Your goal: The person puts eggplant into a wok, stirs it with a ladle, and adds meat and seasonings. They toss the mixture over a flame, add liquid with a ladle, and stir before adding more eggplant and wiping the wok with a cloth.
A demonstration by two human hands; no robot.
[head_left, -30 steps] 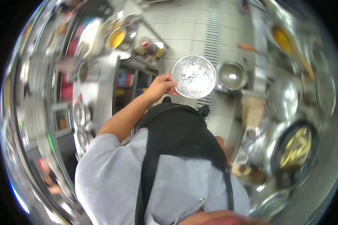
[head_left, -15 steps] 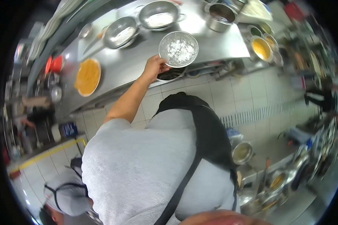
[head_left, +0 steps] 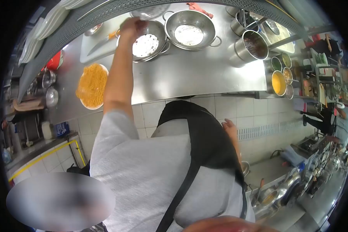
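Head view: left hand [head_left: 132, 26] reaches far across the steel counter [head_left: 189, 73], fingers curled on the rim of a small steel bowl [head_left: 147, 12] held tilted above a handled bowl [head_left: 147, 45] with white powder. Right hand [head_left: 230, 127] hangs loosely spread beside the apron, touching nothing. Bare counter lies between the bowls and the near edge; a plate of orange shreds [head_left: 92, 85] sits left.

The shallow steel bowl [head_left: 149, 11] I hold is tilted and blurred, up at the far edge of the tabletop [head_left: 189, 73], directly above a handled steel colander [head_left: 147, 43] with white powder inside it.
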